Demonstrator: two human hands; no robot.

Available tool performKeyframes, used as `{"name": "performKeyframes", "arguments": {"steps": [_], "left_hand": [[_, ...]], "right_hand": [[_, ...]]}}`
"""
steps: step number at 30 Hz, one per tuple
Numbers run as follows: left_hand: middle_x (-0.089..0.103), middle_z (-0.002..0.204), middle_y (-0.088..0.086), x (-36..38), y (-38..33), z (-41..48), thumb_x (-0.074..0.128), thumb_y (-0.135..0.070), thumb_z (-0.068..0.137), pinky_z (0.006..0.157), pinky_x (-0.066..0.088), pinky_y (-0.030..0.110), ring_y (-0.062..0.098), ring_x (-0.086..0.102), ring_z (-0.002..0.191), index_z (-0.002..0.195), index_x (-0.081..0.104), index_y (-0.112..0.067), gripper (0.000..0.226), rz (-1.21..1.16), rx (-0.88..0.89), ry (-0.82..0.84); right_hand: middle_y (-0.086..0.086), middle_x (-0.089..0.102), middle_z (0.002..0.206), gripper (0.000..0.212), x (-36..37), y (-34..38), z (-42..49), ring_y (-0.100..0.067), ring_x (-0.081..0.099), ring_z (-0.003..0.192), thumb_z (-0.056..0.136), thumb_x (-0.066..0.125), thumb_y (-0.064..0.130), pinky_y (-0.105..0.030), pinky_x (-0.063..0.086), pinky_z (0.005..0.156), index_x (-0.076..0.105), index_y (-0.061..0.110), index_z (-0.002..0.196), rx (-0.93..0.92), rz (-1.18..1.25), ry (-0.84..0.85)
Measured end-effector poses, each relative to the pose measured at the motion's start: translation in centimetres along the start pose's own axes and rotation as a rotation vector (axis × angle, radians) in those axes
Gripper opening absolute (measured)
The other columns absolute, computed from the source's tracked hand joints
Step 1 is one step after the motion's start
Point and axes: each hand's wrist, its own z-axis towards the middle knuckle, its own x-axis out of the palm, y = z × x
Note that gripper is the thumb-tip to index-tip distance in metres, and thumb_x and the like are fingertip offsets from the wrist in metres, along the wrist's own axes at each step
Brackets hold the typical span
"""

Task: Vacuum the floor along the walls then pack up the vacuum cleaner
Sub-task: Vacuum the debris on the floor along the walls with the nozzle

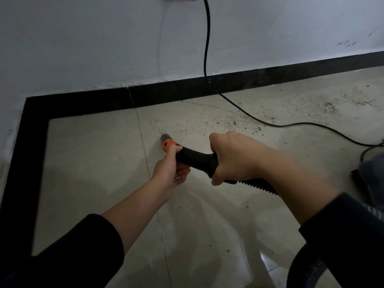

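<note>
Hands, two, both curl round one black vacuum handle (197,160) at centre. The left hand (172,169) grips the front end just behind one orange collar (167,144); the right hand (230,159) clamps the rear bend, at 3 o'clock from the left. One grey nozzle tip (165,138) points toward 11 o'clock, low at the floor (93,163). One ribbed hose (257,185) trails toward 5 o'clock. One power cord (206,48) drops down the wall (83,48) at 12 o'clock, then crosses to 3 o'clock. Dirt specks (239,123) lie at 1 o'clock by the black skirting (187,90).
</note>
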Motion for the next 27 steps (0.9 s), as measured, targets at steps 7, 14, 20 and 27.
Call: {"name": "performKeyframes", "arguments": {"steps": [7,14,20,27], "left_hand": [[0.067,0.087,0.009,-1.6,-0.1,0.2,0.055,-0.045,0.089,0.067,0.051,0.028,0.019,0.062,0.078,0.095,0.062,-0.012,0.034,-0.036,0.004,-0.068],[0.065,0.082,0.008,-2.9,0.0,0.4,0.057,-0.044,0.087,0.065,0.051,0.029,0.018,0.061,0.074,0.095,0.063,-0.010,0.035,-0.068,0.052,-0.186],[0.067,0.084,0.008,-3.4,-0.3,1.0,0.058,-0.044,0.086,0.066,0.050,0.030,0.019,0.062,0.075,0.093,0.063,-0.011,0.034,-0.063,0.062,-0.203],[0.066,0.079,0.007,-2.6,-0.3,1.1,0.058,-0.044,0.086,0.065,0.050,0.029,0.017,0.061,0.071,0.093,0.063,-0.011,0.035,-0.064,0.052,-0.184]], "right_hand": [[0.002,0.052,0.083,0.053,0.1,1.3,0.8,-0.013,0.054,0.071,0.068,0.083,0.038,-0.027,0.046,0.058,0.044,0.018,0.099,-0.034,0.003,0.004],[0.002,0.052,0.084,0.053,0.2,2.7,1.6,-0.013,0.053,0.070,0.069,0.083,0.038,-0.029,0.050,0.062,0.045,0.018,0.100,-0.076,0.034,0.014],[0.002,0.051,0.083,0.052,0.6,3.0,2.0,-0.012,0.052,0.069,0.070,0.082,0.038,-0.026,0.044,0.055,0.045,0.017,0.100,-0.084,0.070,-0.002],[0.002,0.052,0.083,0.052,0.2,2.5,1.7,-0.013,0.054,0.071,0.069,0.083,0.039,-0.028,0.049,0.059,0.046,0.017,0.099,-0.058,0.065,-0.001]]}}
